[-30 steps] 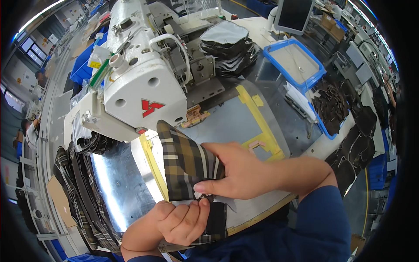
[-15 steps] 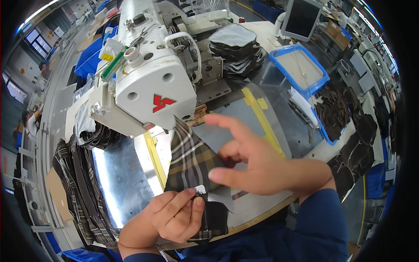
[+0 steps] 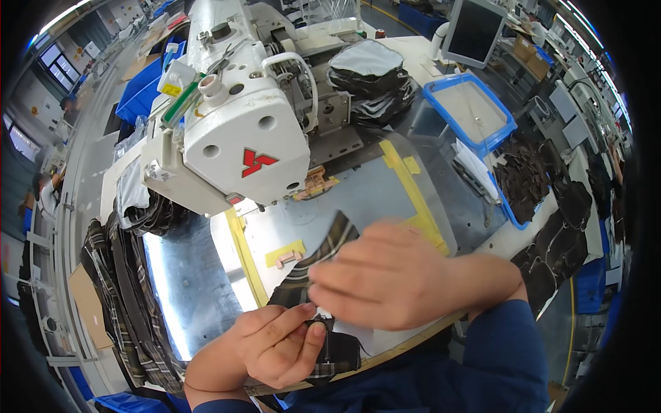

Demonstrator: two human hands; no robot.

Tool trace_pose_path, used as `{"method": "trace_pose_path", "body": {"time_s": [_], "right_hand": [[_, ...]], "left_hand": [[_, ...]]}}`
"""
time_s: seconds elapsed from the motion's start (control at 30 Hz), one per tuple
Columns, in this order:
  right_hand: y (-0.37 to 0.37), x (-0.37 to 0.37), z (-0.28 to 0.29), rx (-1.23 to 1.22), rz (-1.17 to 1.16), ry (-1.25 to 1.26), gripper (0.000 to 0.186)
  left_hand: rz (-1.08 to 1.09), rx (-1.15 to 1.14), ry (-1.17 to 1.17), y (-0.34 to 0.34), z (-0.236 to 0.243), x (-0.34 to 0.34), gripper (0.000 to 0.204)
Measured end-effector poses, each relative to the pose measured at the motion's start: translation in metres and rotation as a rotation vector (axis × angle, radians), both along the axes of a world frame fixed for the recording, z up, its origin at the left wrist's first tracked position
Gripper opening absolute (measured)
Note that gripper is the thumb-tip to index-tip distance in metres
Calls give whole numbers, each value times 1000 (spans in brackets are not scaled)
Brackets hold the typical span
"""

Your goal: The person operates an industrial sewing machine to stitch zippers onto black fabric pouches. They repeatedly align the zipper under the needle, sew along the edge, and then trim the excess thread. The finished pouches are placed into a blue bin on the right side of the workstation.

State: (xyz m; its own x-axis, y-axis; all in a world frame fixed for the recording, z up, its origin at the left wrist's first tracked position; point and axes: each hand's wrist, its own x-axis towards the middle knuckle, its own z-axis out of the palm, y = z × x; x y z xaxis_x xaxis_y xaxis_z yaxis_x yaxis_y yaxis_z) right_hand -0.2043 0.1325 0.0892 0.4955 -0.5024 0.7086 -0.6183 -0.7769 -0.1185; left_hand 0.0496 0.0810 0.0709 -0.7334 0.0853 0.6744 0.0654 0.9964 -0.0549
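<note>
My left hand [image 3: 282, 344] pinches the lower part of a dark plaid fabric piece [image 3: 289, 289] at a small dark fitting, possibly a zipper pull. Just above and right of it, my right hand [image 3: 375, 275] lies over the fabric, fingers bent toward the left hand and smeared by motion; what they grip is unclear. The fabric’s narrow end sticks up beyond the right fingers. Behind the hands are a metal plate with yellow tape [image 3: 406, 193] and a white sewing machine [image 3: 244, 138].
Plaid fabric stacks [image 3: 120, 296] lie at left, below a blue bin [image 3: 138, 93]. Dark fabric bundles [image 3: 372, 89] sit behind the machine. At right are blue trays [image 3: 468, 113], dark small pieces [image 3: 523, 172], fabric panels [image 3: 558, 248] and a monitor [image 3: 471, 31]. A co-worker [image 3: 48, 189] appears far left.
My right hand released the fabric, lifted open, then came down over it with fingers bent. The fabric’s top folded lower and to the right. My left hand kept its pinch, shifting slightly.
</note>
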Motion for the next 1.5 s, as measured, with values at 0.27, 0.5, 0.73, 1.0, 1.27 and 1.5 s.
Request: {"method": "trace_pose_path", "body": {"time_s": [0.27,0.5,0.73,1.0,1.27,1.5], "right_hand": [[0,-4,-13,-69,177,51,21],[-9,-8,-3,72,298,-83,20],[-9,-9,4,277,320,-151,22],[-8,-9,-10,-23,249,-107,18],[-4,-9,-5,-34,302,-111,16],[-5,-7,-7,-28,315,-123,16]], "left_hand": [[-118,-66,188,1,-19,-11,13],[-58,120,33,-3,5,-3,11],[-17,151,114,-7,-1,-3,15],[175,555,145,0,27,10,31],[32,808,-50,-9,49,9,29],[146,296,-11,-6,41,13,32]]}}
